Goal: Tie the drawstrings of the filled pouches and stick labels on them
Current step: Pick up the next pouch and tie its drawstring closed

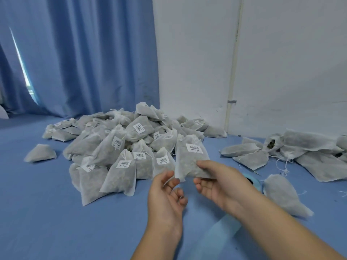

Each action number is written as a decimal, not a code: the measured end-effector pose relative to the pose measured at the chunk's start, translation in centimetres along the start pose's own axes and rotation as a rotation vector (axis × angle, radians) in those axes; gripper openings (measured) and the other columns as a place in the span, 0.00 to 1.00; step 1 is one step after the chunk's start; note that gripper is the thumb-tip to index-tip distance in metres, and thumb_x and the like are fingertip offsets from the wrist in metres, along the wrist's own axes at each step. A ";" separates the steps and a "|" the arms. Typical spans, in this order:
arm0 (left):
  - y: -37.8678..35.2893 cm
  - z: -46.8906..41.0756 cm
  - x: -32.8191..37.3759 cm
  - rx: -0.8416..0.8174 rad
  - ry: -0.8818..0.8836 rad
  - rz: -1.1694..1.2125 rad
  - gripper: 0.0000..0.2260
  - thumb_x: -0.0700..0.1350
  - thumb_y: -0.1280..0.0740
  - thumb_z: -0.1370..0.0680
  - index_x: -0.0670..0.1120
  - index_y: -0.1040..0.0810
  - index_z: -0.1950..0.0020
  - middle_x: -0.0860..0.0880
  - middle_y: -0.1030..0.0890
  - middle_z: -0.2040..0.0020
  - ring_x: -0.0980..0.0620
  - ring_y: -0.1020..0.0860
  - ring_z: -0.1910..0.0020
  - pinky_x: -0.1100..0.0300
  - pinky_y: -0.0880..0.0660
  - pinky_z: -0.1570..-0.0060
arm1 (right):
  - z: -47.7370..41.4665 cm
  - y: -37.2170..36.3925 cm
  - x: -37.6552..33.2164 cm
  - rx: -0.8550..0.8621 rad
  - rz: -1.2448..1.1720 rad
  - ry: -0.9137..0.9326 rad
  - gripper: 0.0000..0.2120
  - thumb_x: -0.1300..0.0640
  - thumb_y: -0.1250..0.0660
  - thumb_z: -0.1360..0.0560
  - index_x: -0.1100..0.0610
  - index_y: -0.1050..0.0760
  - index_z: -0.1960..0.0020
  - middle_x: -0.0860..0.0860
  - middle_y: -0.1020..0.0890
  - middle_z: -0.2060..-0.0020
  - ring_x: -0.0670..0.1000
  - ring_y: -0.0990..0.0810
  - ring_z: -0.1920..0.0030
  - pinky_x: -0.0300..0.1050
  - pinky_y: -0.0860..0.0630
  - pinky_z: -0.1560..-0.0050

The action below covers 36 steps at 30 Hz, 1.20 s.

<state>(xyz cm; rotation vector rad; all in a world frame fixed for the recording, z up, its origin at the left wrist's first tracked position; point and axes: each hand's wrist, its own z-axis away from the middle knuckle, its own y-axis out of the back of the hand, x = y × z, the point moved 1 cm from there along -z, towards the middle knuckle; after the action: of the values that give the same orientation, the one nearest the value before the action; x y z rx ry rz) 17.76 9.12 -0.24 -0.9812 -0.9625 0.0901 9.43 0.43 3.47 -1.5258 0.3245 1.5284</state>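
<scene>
Pouch: the pouch (189, 162) sits in the grip itself, lifted off the blue cloth (47, 212), neck pointing away from the person.
Right hand: the right hand (219, 182) pinches the pouch's lower end, thumb across the front, fingers curled underneath.
Left hand: the left hand (165, 194) is palm up and loosely curled just beside the grip, thumb tip at the pouch's near corner. I cannot tell whether it pinches that corner or only hovers.
Label: a barcode label (194, 148) is stuck on the far end of the held pouch, beyond the thumb. The neck above it looks gathered.
Step in hand: probably checking the finished pouch, then setting it aside.
Doing it well: press the label's edges flat with the free thumb and tug the string lightly to test the knot. Lay the pouch label-up on the pile rather than tossing it, since the fabric looks thin.
Under the grip: a pale blue backing strip (225, 226) runs toward the person from the label roll (253, 182), just past the right wrist.
Outside the grip: one unlabelled pouch (283, 196) lies near the right forearm.
Beyond the grip: the labelled pile (120, 147) spreads ahead and leftward.
Farther right: a heap of unlabelled pouches (300, 152) has loose strings trailing.
Farthest: blue curtain (84, 53).
</scene>
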 end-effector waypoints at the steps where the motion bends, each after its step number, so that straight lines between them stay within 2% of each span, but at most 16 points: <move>1: 0.1 -0.1 0.0 0.007 0.002 0.015 0.06 0.45 0.38 0.23 0.45 0.24 0.56 0.49 0.25 0.71 0.53 0.34 0.75 0.63 0.39 0.77 | -1.1 -0.8 -0.2 -0.001 -0.008 -0.007 0.03 0.64 0.31 0.26 0.64 0.23 0.58 0.55 0.20 0.74 0.49 0.23 0.77 0.38 0.25 0.76; 4: 0.0 -0.5 0.1 0.002 0.017 0.050 0.06 0.45 0.37 0.24 0.44 0.23 0.56 0.48 0.24 0.70 0.52 0.33 0.76 0.62 0.39 0.77 | -5.0 -3.5 -2.1 -0.014 -0.069 0.025 0.03 0.67 0.32 0.25 0.65 0.25 0.58 0.56 0.20 0.73 0.50 0.22 0.75 0.38 0.23 0.75; 6: -0.1 -0.7 0.1 -0.009 0.022 0.069 0.05 0.44 0.35 0.26 0.43 0.22 0.56 0.47 0.24 0.69 0.52 0.32 0.76 0.62 0.37 0.77 | -8.0 -5.1 -4.3 -0.054 -0.155 0.128 0.02 0.71 0.36 0.24 0.68 0.25 0.53 0.59 0.20 0.63 0.52 0.21 0.65 0.38 0.19 0.61; 8: -0.2 -0.6 0.1 -0.016 0.025 0.087 0.09 0.46 0.33 0.34 0.43 0.22 0.57 0.47 0.23 0.68 0.51 0.32 0.76 0.61 0.36 0.76 | -10.5 -6.1 -6.5 -0.035 -0.150 0.237 0.12 0.72 0.39 0.23 0.72 0.28 0.40 0.58 0.24 0.56 0.50 0.23 0.59 0.41 0.23 0.44; 9: -0.2 -0.6 0.2 -0.017 0.028 0.096 0.12 0.47 0.32 0.37 0.43 0.22 0.57 0.46 0.23 0.67 0.51 0.31 0.75 0.61 0.36 0.75 | -11.3 -6.2 -7.0 -0.015 -0.151 0.271 0.16 0.72 0.40 0.23 0.72 0.31 0.36 0.56 0.25 0.57 0.48 0.23 0.60 0.41 0.24 0.42; 10: -0.1 -0.7 0.4 -0.020 0.029 0.106 0.13 0.48 0.33 0.38 0.43 0.22 0.58 0.46 0.22 0.67 0.50 0.31 0.75 0.60 0.36 0.74 | -11.9 -6.1 -7.1 -0.008 -0.155 0.289 0.16 0.72 0.41 0.23 0.71 0.31 0.35 0.55 0.25 0.58 0.48 0.23 0.60 0.39 0.24 0.44; 12: -0.1 -0.7 0.6 -0.036 0.025 0.120 0.13 0.48 0.33 0.38 0.43 0.21 0.58 0.46 0.22 0.67 0.50 0.31 0.75 0.60 0.36 0.73 | -12.5 -5.3 -6.1 -0.022 -0.151 0.278 0.12 0.73 0.39 0.24 0.70 0.28 0.41 0.58 0.23 0.56 0.50 0.21 0.57 0.38 0.20 0.52; 14: -0.2 -0.6 0.8 -0.055 0.020 0.124 0.13 0.49 0.33 0.38 0.43 0.21 0.57 0.46 0.22 0.67 0.50 0.30 0.74 0.60 0.36 0.72 | -12.1 -4.2 -4.7 -0.061 -0.130 0.241 0.09 0.73 0.39 0.24 0.69 0.28 0.44 0.62 0.21 0.53 0.54 0.17 0.55 0.41 0.18 0.58; 21: -0.9 1.0 -0.1 -0.185 -0.015 0.019 0.14 0.49 0.33 0.37 0.43 0.21 0.56 0.47 0.22 0.66 0.51 0.30 0.74 0.58 0.36 0.70 | -7.8 0.6 -3.0 -0.071 -0.045 0.204 0.06 0.72 0.41 0.23 0.69 0.25 0.51 0.62 0.16 0.60 0.57 0.14 0.60 0.44 0.18 0.63; 24: -1.4 2.3 -1.0 -0.311 -0.090 -0.156 0.14 0.48 0.31 0.37 0.43 0.21 0.54 0.47 0.22 0.65 0.51 0.30 0.73 0.60 0.34 0.71 | -4.5 2.8 -2.8 -0.096 -0.038 0.199 0.06 0.70 0.41 0.23 0.69 0.25 0.51 0.61 0.15 0.63 0.58 0.14 0.60 0.43 0.18 0.64; 26: -1.6 3.6 -1.9 -0.447 -0.152 -0.355 0.11 0.45 0.30 0.36 0.45 0.20 0.55 0.47 0.22 0.63 0.51 0.29 0.72 0.61 0.33 0.71 | -2.0 4.7 -2.6 -0.100 -0.045 0.198 0.07 0.69 0.41 0.23 0.69 0.25 0.50 0.61 0.15 0.63 0.58 0.14 0.60 0.43 0.19 0.65; 28: -1.4 5.0 -3.4 -0.602 -0.214 -0.591 0.11 0.51 0.30 0.37 0.49 0.19 0.57 0.49 0.21 0.62 0.52 0.27 0.69 0.63 0.31 0.69 | 0.8 7.3 -2.2 -0.081 -0.070 0.183 0.07 0.67 0.41 0.22 0.69 0.25 0.51 0.61 0.16 0.63 0.59 0.14 0.60 0.43 0.19 0.66; 31: -1.1 6.6 -5.5 -0.795 -0.288 -0.919 0.14 0.58 0.34 0.36 0.55 0.19 0.54 0.55 0.21 0.59 0.54 0.25 0.62 0.62 0.27 0.60 | 4.7 11.5 -1.3 -0.044 -0.083 0.160 0.08 0.66 0.40 0.23 0.69 0.25 0.50 0.62 0.16 0.62 0.58 0.15 0.61 0.44 0.19 0.66; 33: -1.1 7.4 -6.8 -0.812 -0.344 -1.045 0.14 0.58 0.34 0.35 0.55 0.20 0.53 0.57 0.22 0.56 0.54 0.25 0.60 0.60 0.27 0.56 | 7.2 14.5 -1.1 0.002 -0.096 0.149 0.08 0.65 0.41 0.23 0.69 0.25 0.50 0.62 0.17 0.62 0.58 0.15 0.62 0.44 0.19 0.66; 36: -1.2 7.9 -8.1 -0.884 -0.530 -1.312 0.09 0.54 0.31 0.28 0.57 0.22 0.50 0.57 0.24 0.52 0.59 0.26 0.58 0.66 0.29 0.54 | 10.2 18.7 -1.6 0.076 -0.090 0.146 0.09 0.65 0.41 0.23 0.69 0.24 0.50 0.62 0.17 0.62 0.58 0.15 0.63 0.45 0.18 0.66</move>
<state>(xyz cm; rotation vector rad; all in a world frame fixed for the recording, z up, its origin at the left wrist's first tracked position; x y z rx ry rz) 6.78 9.82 -3.11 -0.9170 -2.0585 -1.3255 -11.26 -2.79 -0.75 -1.5741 0.3883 1.3239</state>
